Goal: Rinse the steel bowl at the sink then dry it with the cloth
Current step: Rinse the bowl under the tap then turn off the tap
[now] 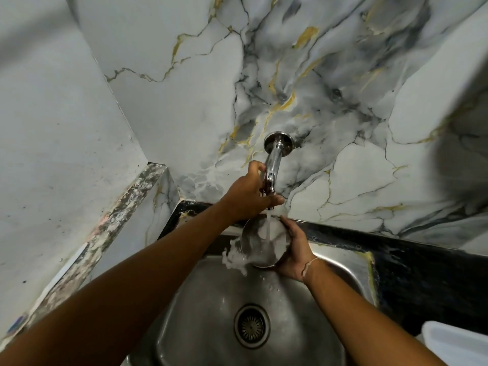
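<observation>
Drain (pixel 252 326) nearest, at the bottom of the sink (pixel 330 262), well below both grips. Above it the right hand (pixel 291 256) holds the bowl (pixel 260 243) by its right rim, fingers curled over the edge and palm against the outer wall; the bowl is tilted, mouth partly toward the camera, over the basin's far end. Water (pixel 268 228) runs into it and spills off the low left side in a white splash, opposite the grip. Just above the bowl, the left hand (pixel 249 195) is closed around the tap (pixel 273 167) near its spout end, likely on the valve; whether it is turning cannot be told. Wall (pixel 343 101) beyond. No cloth in view. Judgement: thin steel, stiff, light when empty, heavier as water collects. Wet metal will be slick, so a rim pinch with thumb inside and fingers outside seems safest, or two hands on opposite rim edges. Not fragile; a drop would dent or clatter, not break. Rinsing in progress, drying not yet begun.
</observation>
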The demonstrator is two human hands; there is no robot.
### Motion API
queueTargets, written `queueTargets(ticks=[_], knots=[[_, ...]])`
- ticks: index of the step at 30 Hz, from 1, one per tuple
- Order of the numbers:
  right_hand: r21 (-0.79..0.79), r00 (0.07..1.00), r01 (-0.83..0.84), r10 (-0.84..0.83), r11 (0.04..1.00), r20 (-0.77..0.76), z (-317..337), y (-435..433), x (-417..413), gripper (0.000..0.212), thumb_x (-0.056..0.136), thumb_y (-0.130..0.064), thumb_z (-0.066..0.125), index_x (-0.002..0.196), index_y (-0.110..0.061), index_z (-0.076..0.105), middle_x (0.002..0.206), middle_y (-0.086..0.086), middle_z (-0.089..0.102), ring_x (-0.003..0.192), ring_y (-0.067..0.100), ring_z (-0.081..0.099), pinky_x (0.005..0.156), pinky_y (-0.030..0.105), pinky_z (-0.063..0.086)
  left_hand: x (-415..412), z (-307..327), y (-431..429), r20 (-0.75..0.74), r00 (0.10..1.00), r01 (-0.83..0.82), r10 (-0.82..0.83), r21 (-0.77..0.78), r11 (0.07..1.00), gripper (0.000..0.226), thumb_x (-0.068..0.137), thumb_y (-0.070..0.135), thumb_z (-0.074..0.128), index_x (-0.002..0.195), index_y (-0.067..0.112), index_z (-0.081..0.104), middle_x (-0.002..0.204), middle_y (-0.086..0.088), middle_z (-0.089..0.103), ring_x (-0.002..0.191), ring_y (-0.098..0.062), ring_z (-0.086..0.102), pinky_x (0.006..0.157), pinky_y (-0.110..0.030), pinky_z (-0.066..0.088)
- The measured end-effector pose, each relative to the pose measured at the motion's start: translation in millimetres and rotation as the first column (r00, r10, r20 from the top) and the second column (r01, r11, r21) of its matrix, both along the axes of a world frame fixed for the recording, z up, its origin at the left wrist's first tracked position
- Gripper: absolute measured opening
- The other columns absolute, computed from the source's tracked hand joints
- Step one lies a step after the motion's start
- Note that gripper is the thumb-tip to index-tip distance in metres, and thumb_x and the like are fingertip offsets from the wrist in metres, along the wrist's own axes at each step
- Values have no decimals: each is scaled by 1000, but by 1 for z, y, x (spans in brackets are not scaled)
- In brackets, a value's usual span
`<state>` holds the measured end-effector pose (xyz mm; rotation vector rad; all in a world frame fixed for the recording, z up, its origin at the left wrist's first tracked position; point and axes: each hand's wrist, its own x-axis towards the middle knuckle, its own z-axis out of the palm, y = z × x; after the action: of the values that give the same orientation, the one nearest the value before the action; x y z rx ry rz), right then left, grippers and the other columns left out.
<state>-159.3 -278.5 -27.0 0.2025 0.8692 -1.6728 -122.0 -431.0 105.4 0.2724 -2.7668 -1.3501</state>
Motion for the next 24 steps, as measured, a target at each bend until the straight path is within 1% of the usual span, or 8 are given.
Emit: queueTargets(ticks=[5,8,10,12,14,16,18,24], knots=[[200,946,164,-97,966,-309,-4,12,30,45,70,-58,72,96,-23,82,100,14,80,94,30,75,82,42,61,1,-9,13,-170,983,-141,71,-443,886,103,80,59,69,157,17,15,89,-12,77,79,-30,71,85,-44,56],[331,823,200,25,922,-567,-1,15,51,17,83,-41,72,87,-26,79,96,15,77,68,15,74,53,21,57,-2,-12,13,-143,989,-124,43,-627,769,100,85,66,54,159,21,5,82,-9,76,76,-28,69,89,-46,51],[414,575,173,249,894,-779,-4,21,63,26,92,-36,66,117,-41,63,127,15,67,84,7,66,67,16,55,-4,-13,12,-113,993,-115,45,-742,660,102,85,73,46,159,22,-2,79,-12,74,74,-31,69,87,-46,52],[546,130,165,530,822,-838,-15,31,71,59,87,-57,59,142,-50,40,153,5,47,123,16,54,100,33,50,-6,-13,13,-101,993,-115,57,-797,593,104,84,75,44,158,22,-5,84,-16,74,79,-34,71,88,-49,53],[637,-169,292,695,713,-699,-24,40,80,80,78,-72,50,149,-51,19,162,0,31,145,26,30,113,52,40,-8,-13,15,-67,996,-85,52,-788,610,104,84,74,45,158,20,-4,123,-23,67,113,-38,65,104,-59,45],[638,-316,357,730,683,-606,-31,47,90,82,77,-74,48,149,-51,17,163,4,28,148,33,25,110,58,39,-9,-13,14,-67,998,-63,15,-808,585,102,86,73,42,158,17,-2,165,-19,23,150,-38,29,117,-65,27],[631,-389,388,740,672,-549,-36,49,98,80,77,-73,49,148,-48,23,162,7,29,146,37,28,106,59,41,-10,-13,11,-101,995,-75,-21,-846,528,101,88,73,38,158,13,-1,170,-14,-4,156,-34,5,121,-64,18],[688,-390,385,784,616,-483,-50,44,117,78,75,-72,50,144,-40,35,154,11,41,137,42,41,94,64,48,-14,-17,5,-136,988,-78,-73,-848,525,100,89,72,35,159,10,-1,170,-13,-4,157,-28,-1,126,-55,10]])
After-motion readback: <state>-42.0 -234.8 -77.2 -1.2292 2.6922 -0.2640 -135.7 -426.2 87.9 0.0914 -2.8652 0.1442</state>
